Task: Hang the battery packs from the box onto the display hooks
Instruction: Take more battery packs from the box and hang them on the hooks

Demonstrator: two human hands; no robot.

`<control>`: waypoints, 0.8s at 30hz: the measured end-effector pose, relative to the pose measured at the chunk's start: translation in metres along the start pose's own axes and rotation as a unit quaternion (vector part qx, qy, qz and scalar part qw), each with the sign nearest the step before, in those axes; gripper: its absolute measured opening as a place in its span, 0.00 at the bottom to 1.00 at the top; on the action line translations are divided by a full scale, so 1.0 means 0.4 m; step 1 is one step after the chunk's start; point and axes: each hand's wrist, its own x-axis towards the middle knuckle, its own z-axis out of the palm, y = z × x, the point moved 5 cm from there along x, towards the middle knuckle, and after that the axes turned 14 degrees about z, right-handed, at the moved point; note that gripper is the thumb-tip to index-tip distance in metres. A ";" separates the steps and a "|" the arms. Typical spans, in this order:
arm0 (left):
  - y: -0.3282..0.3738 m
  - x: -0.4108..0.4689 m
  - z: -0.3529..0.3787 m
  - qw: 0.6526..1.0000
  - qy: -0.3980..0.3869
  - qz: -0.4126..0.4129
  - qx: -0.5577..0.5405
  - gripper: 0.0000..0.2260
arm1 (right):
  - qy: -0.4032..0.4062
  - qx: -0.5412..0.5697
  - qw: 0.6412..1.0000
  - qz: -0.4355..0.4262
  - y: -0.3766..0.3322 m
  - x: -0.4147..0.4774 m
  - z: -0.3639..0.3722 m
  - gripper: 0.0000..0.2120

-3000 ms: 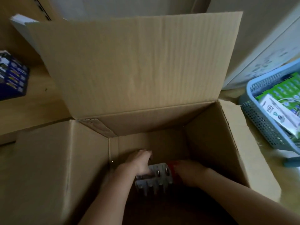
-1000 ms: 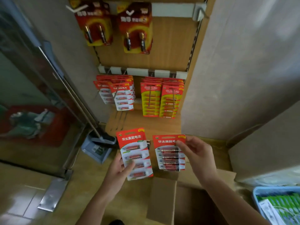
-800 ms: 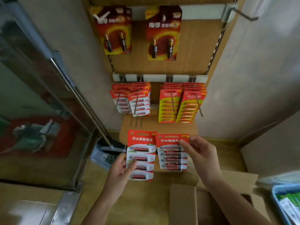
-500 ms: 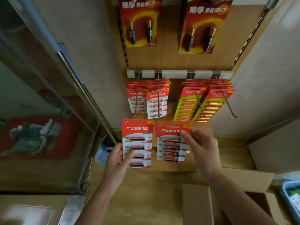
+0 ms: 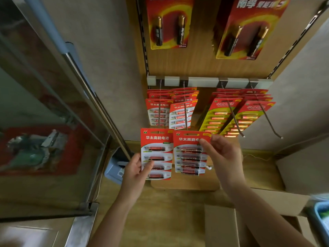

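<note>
Wooden display board [image 5: 195,68] looms closer now: left hand [image 5: 135,173] grips 1 battery pack [image 5: 156,154], right hand [image 5: 220,157] pinches a 2nd pack [image 5: 190,154], both lifted just under the hooks [image 5: 185,112], ready to hang.

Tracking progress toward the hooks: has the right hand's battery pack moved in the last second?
Yes, upward: the battery pack in the right hand now nearly meets the hanging red-and-white packs, closing the earlier gap.
</note>
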 end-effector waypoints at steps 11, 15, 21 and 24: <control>-0.031 0.040 -0.002 1.000 0.005 -0.015 0.003 0.09 | -0.021 0.001 1.000 0.004 0.025 0.044 0.024 0.01; -0.033 0.076 0.000 1.000 -0.007 -0.011 0.010 0.09 | -0.032 -0.008 0.999 -0.013 0.025 0.056 0.027 0.02; -0.040 0.112 0.002 1.000 -0.012 -0.008 0.009 0.10 | -0.010 -0.015 1.000 -0.026 0.043 0.059 0.010 0.04; -0.045 0.127 0.007 1.000 -0.016 -0.011 0.015 0.09 | 0.002 -0.018 1.000 -0.017 0.050 0.074 0.007 0.05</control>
